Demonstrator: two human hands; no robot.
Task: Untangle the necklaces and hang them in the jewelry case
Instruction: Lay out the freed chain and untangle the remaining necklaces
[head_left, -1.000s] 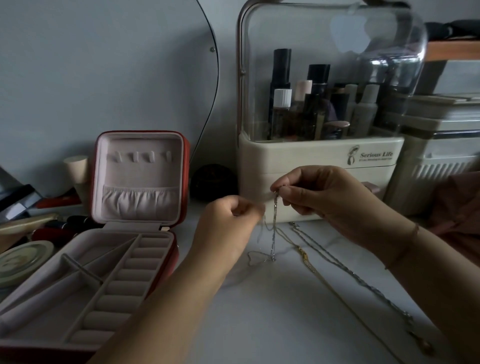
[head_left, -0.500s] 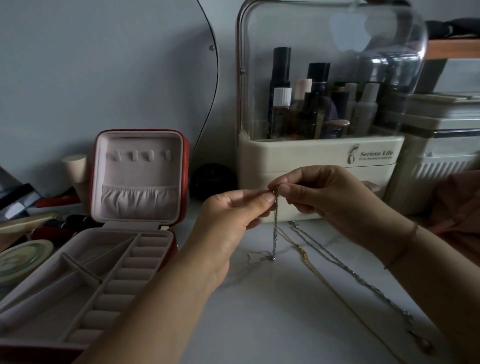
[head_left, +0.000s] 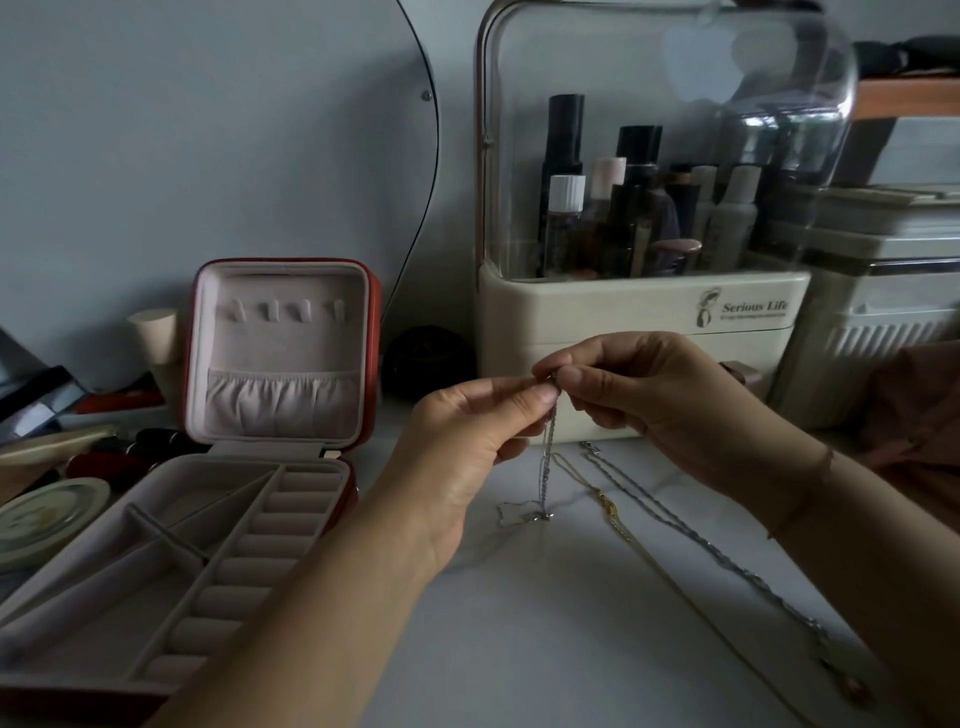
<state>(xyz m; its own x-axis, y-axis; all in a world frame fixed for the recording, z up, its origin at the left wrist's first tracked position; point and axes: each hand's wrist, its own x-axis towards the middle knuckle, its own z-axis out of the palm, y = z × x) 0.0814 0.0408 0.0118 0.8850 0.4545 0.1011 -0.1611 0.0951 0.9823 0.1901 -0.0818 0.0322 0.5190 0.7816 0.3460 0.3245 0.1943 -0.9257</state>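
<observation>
A thin silver necklace (head_left: 546, 467) hangs doubled above the white tabletop, its pendant end touching the surface. My left hand (head_left: 470, 441) and my right hand (head_left: 649, 400) meet at its top and both pinch it between thumb and fingertips. A gold chain (head_left: 613, 512) and a twisted silver chain (head_left: 691, 540) lie stretched on the table under my right forearm. The red jewelry case (head_left: 280, 358) stands open at the left, its upright lid showing a row of small hooks (head_left: 288, 310) and an elastic pocket.
A cream cosmetics organiser (head_left: 644, 312) with a clear dome and bottles stands right behind my hands. White drawers (head_left: 883, 332) are at the right. A round mirror edge (head_left: 431, 171) leans on the wall. Lipsticks and a round tin (head_left: 47, 514) crowd the left edge.
My left hand has come up from a loose fist beside the chain and now pinches its top together with my right hand. The necklace hangs a bit straighter.
</observation>
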